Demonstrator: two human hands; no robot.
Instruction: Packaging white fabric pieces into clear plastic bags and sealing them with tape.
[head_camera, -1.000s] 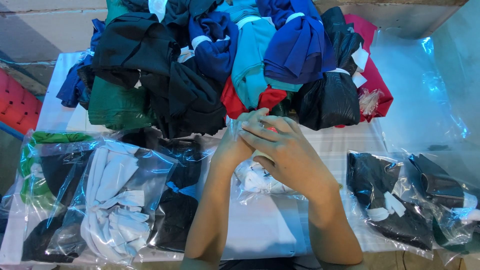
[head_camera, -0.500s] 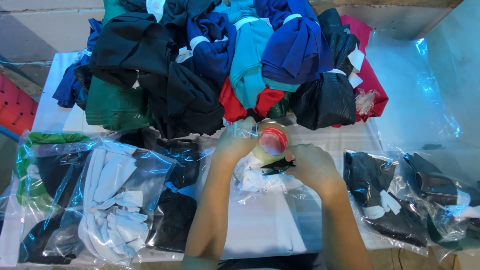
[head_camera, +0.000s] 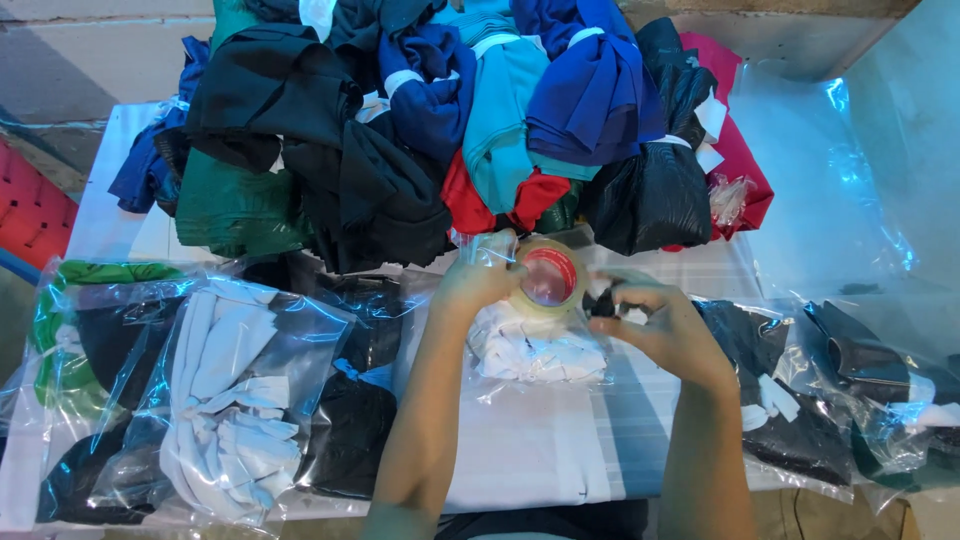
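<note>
1. The left hand (head_camera: 478, 283) grips a roll of clear tape (head_camera: 548, 277) with a red core, its fingers curled around the left rim of the roll.
2. The right hand (head_camera: 655, 325) sits just right of the roll, with thumb and fingers pinched together on something small and dark (head_camera: 602, 305); what it is cannot be told.
3. The roll is held upright above the middle of the table (head_camera: 100, 215), its open centre facing the camera, between the two hands.
4. Right under the roll lies a folded white garment in a clear bag (head_camera: 535, 350), on a pale sheet.
5. On the far side of the table, a heap of clothes (head_camera: 450, 110) is piled up in black, green, blue, teal and red.
6. At the near left lie several bagged garments (head_camera: 215, 390), white, black and green, overlapping one another.
7. At the near right lie more clear bags holding dark clothes (head_camera: 800, 400).
8. A large loose sheet of clear plastic (head_camera: 840, 200) stands at the far right.
</note>
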